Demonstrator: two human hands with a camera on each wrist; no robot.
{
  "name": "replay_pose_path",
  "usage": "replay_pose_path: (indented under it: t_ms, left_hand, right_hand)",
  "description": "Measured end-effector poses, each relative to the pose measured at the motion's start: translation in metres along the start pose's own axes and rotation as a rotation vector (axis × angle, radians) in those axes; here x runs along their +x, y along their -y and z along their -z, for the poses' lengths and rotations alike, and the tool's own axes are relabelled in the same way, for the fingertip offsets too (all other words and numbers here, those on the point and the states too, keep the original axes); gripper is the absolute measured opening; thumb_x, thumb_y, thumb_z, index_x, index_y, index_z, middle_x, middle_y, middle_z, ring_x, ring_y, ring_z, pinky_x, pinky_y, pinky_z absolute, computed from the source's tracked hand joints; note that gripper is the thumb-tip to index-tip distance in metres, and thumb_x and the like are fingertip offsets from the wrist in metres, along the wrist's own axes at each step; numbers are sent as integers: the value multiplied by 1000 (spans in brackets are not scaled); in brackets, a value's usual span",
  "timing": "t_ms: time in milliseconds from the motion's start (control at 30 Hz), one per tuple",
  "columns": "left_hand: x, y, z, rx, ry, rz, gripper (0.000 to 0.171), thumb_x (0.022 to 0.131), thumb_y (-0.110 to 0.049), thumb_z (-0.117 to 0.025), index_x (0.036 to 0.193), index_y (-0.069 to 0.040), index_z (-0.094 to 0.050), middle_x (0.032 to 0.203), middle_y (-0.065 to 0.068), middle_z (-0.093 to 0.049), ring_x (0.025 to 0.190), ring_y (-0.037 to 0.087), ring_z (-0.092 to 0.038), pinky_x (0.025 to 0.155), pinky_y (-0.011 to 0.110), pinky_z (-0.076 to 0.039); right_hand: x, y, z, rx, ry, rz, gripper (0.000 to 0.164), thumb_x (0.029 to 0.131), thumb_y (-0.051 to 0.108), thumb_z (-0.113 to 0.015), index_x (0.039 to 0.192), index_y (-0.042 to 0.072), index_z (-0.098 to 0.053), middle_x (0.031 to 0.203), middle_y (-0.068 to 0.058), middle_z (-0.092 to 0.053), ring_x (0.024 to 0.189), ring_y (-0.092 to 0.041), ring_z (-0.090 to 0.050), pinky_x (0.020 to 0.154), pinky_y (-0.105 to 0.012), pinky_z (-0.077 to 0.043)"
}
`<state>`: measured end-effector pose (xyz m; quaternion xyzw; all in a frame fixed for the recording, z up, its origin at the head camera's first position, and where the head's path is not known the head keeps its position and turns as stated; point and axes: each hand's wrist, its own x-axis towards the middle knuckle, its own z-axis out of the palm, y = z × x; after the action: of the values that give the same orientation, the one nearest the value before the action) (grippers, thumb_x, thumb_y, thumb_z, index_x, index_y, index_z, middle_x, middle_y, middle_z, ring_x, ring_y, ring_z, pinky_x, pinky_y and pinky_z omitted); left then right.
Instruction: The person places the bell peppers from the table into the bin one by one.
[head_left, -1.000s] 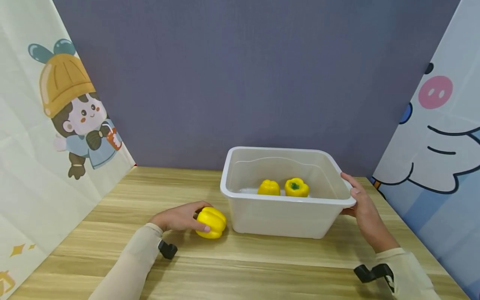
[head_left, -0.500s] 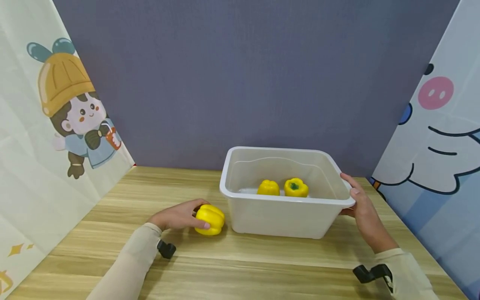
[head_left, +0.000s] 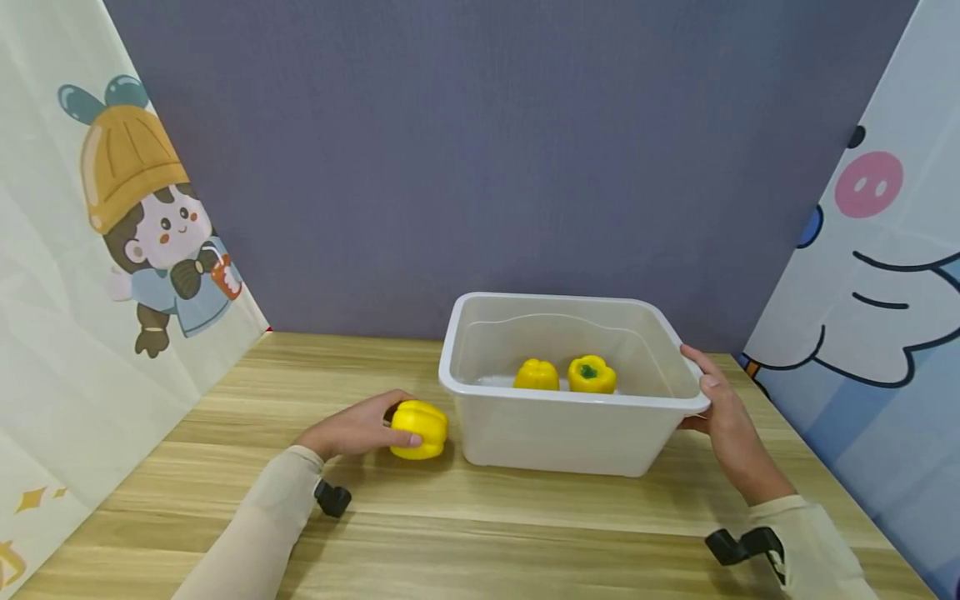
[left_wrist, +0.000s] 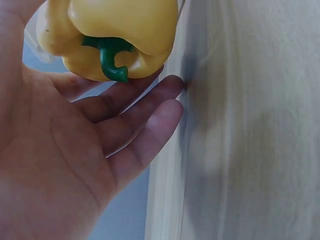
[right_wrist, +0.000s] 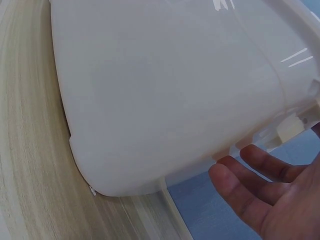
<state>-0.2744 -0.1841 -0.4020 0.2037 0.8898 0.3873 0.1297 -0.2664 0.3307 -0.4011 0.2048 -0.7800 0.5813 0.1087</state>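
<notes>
Left of the white plastic bin [head_left: 555, 433], my left hand [head_left: 358, 429] holds a yellow bell pepper [head_left: 422, 429] between thumb and fingers. In the left wrist view the green stem of this bell pepper [left_wrist: 125, 25] points toward the palm. My right hand [head_left: 731, 425] grips the bin's right end, thumb over the rim and fingers beneath it. The right wrist view shows those fingertips against the outer wall of the bin [right_wrist: 150, 100]. Inside the bin lie two more yellow bell peppers, one [head_left: 537, 376] on the left and one [head_left: 592, 375] with its green stem showing.
The bin stands on a wood-grain table [head_left: 450, 533], close to a grey-blue back panel [head_left: 480, 167]. Printed cloths hang at both sides, with a cartoon child [head_left: 165, 233] on the left and a pink-snouted figure [head_left: 870, 185] on the right.
The bell pepper in my left hand has risen slightly in the head view, tilting a little. My right hand and the bin have stayed in place.
</notes>
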Motion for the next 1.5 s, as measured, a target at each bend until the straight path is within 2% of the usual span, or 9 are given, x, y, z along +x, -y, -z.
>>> replay_pose_path:
  t_ms: [267,600,767,900,1067,1500]
  left_hand:
    - [0,0,0,-12,-23,-5,59,87,-39,-77,130,-8,-53,106,5,-62,93,22,-58,85,39,-47]
    - [0,-1,1,-14,-46,-18,57,86,-38,-79,130,-12,-54,107,4,-63,94,22,-60,84,39,-49]
    - [1,0,1,-38,-52,-32,61,86,-35,-80,133,-8,-51,110,6,-62,95,23,-60,85,40,-49]
    - [1,0,1,-67,-62,-36,63,86,-33,-80,135,-7,-49,112,8,-61,96,25,-60,85,41,-49]
    - [2,0,1,-60,-95,-45,61,86,-33,-80,133,-6,-51,110,8,-61,95,24,-60,84,41,-49]
    - [6,3,0,-34,-197,-13,66,84,-36,-82,134,-7,-50,109,7,-62,95,22,-60,84,39,-49]
  right_hand:
    - [1,0,1,-24,6,-6,53,111,36,-15,161,19,-19,137,-13,-43,100,-11,-60,74,-33,-55]
    - [0,0,0,-5,-3,-1,53,110,35,-16,160,19,-21,135,-7,-45,100,-12,-60,74,-32,-55]
    - [-1,-1,0,12,-3,17,52,110,34,-17,160,18,-21,135,-3,-47,99,-11,-60,73,-31,-54]
    - [0,-2,1,23,0,16,52,111,33,-17,160,18,-21,135,-7,-46,100,-11,-60,73,-32,-54]
    - [1,-2,1,13,4,15,53,110,34,-16,160,18,-21,136,-11,-45,101,-12,-60,74,-32,-54]
    - [2,-6,2,60,9,38,52,111,31,-18,160,16,-22,134,-5,-47,99,-11,-60,73,-31,-54]
